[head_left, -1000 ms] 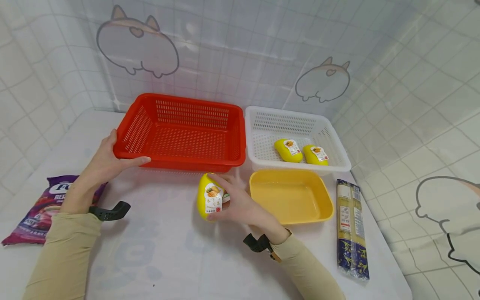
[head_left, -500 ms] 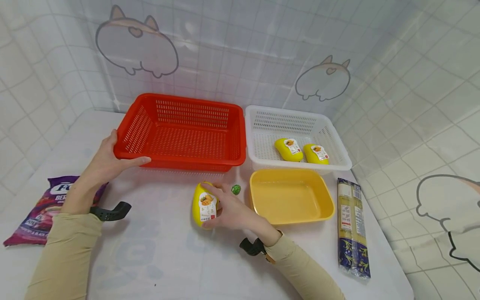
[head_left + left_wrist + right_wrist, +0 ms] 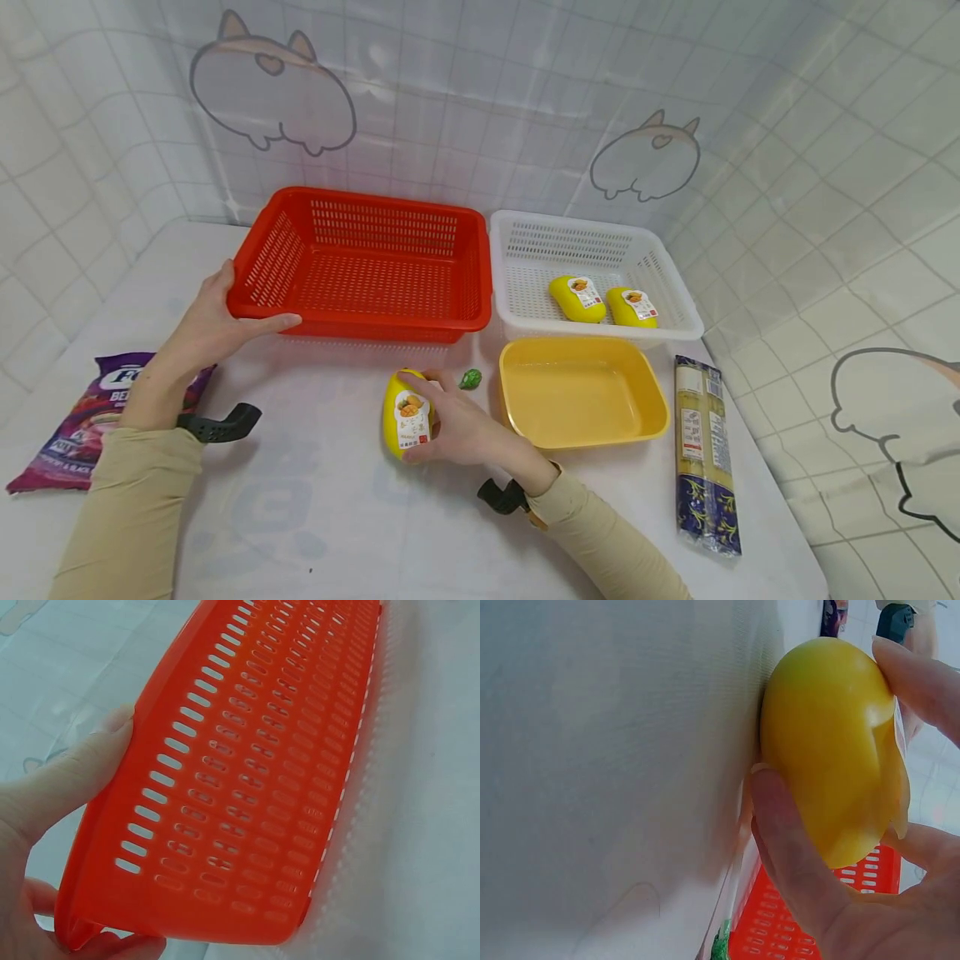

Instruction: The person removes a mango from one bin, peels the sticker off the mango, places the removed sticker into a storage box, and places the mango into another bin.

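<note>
Right hand (image 3: 459, 425) grasping labelled yellow mango (image 3: 403, 421), thumb and fingers round it, at worktop (image 3: 337, 517) surface. Clock directions from mango: left hand (image 3: 217, 321) at ten, gripping corner of red basket (image 3: 375, 327) at eleven. Green item (image 3: 470, 379) near, at two. White basket (image 3: 525, 287) farther at two, two mangoes (image 3: 577, 302) inside. Yellow tub (image 3: 581, 400) at three. Purple bag (image 3: 86, 425) at nine.

I see the left hand (image 3: 34, 814) gripping the red basket (image 3: 225, 787) near one corner, thumb against the rim, slots lining its side.
</note>
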`<action>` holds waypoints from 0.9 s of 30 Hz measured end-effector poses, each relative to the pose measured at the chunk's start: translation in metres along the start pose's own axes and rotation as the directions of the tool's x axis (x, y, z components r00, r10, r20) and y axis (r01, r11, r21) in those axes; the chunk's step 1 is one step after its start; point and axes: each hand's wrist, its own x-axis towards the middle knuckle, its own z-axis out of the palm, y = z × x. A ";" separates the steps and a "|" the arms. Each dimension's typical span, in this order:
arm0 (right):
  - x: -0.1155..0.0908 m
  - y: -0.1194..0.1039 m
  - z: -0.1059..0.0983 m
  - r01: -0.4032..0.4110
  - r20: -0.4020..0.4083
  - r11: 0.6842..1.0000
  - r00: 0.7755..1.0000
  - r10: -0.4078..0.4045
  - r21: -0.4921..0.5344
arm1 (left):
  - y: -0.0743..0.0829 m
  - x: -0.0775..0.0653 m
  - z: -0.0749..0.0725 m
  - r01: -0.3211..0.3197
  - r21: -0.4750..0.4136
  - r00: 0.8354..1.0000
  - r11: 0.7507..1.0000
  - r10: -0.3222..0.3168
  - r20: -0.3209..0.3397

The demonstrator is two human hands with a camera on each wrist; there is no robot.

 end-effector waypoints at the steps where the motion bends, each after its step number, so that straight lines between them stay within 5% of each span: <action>1: 0.000 0.000 0.000 -0.005 0.001 1.000 1.000 0.005 -0.007 | 0.000 0.000 0.000 0.004 0.006 1.000 1.000 -0.004 0.004; 8: -0.001 0.001 -0.003 -0.023 0.010 0.998 1.000 0.023 -0.062 | 0.012 -0.005 -0.004 0.019 0.121 0.999 0.992 -0.022 0.025; 13: -0.001 0.000 -0.006 -0.017 0.019 0.996 1.000 0.019 -0.087 | 0.040 -0.012 0.003 -0.131 0.160 0.989 0.978 0.140 -0.048; 16: -0.002 0.000 -0.007 -0.019 0.022 0.996 1.000 0.021 -0.086 | 0.057 -0.017 0.012 -0.230 0.138 0.965 0.963 0.245 -0.099; 21: -0.001 0.001 -0.007 -0.036 0.025 0.996 0.999 0.038 -0.078 | 0.076 -0.027 0.032 -0.389 0.133 0.898 0.911 0.408 -0.163; 25: 0.001 0.002 -0.007 -0.057 0.038 0.997 0.998 0.059 -0.054 | 0.082 -0.036 0.048 -0.496 0.162 0.848 0.853 0.516 -0.121; 27: 0.001 0.002 -0.007 -0.058 0.048 0.997 0.997 0.060 -0.046 | 0.084 -0.041 0.054 -0.519 0.160 0.845 0.839 0.533 -0.053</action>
